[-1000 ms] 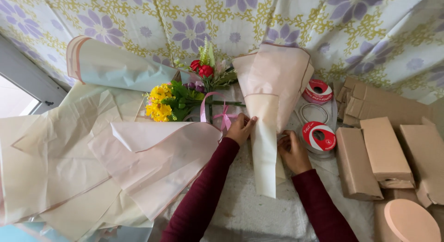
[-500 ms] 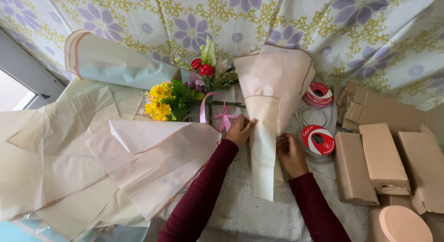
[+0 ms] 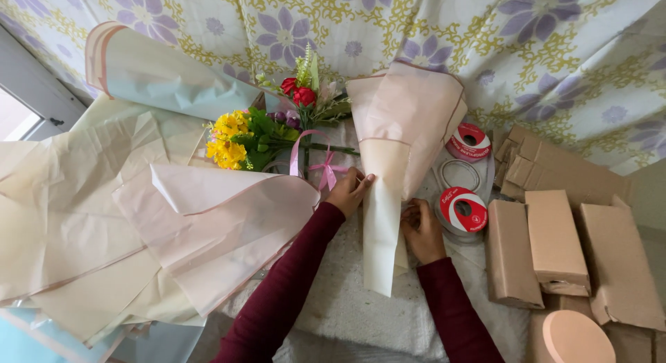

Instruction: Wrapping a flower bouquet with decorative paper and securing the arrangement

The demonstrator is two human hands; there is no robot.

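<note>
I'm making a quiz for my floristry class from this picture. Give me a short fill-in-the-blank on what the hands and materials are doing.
1. Both hands, the left hand and the right hand, press on a folded ____ of pale pink wrapping paper.
2. The small bouquet is tied with a ____ ribbon bow.
3. Two ribbon spools lie to the ____ of the right hand.

Missing words: cone; pink; right

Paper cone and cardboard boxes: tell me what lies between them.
In the head view, two red-and-white ribbon spools and a loose white coil lie between the paper cone and the cardboard boxes.
</note>
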